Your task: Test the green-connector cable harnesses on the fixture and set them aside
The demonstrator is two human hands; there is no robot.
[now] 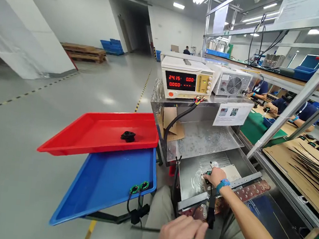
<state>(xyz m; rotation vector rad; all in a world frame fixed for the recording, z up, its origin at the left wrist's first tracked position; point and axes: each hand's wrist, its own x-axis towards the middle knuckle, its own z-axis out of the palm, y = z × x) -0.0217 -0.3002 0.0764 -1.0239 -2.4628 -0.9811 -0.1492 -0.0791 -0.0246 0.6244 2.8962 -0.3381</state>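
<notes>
Factory hall, grey polished floor with a yellow-black floor line; a seated workstation at the near right, with stacked plastic trays on its left.

Near: left hand (pixel 181 237), bottom edge, fingers curled together on a thin dark lead with a green tip showing at the thumb side; what the tip is cannot be made out. The hand is partly cut off by the frame.

Just beyond: right hand (pixel 215 176), blue wristband, palm down, fingers closed over a small black-and-green part on the shiny metal fixture tray (pixel 190 179). The hand hides most of the part. A black cable (pixel 211 211) runs from under this hand back towards the left hand, its long axis lying near-to-far. The right hand is on the part; the left sits nearer and slightly left of it.

Right of the fixture: a copper-coloured contact strip (pixel 251 191) behind a grey metal rail, partly hidden by the forearm.

Left: shallow blue plastic tray (pixel 99 189) carrying a pair of green ring connectors on black leads (pixel 138 187) at its near right edge; above it, a red plastic tray (pixel 96 128) holding one black moulded part (pixel 128 135).

Farther: beige bench power supply with red digits (pixel 184 80) and a fan-fronted grey unit (pixel 232 84) on the steel shelf.

Far right: co-workers in dark blue sleeves (pixel 283 107) at a bench.
</notes>
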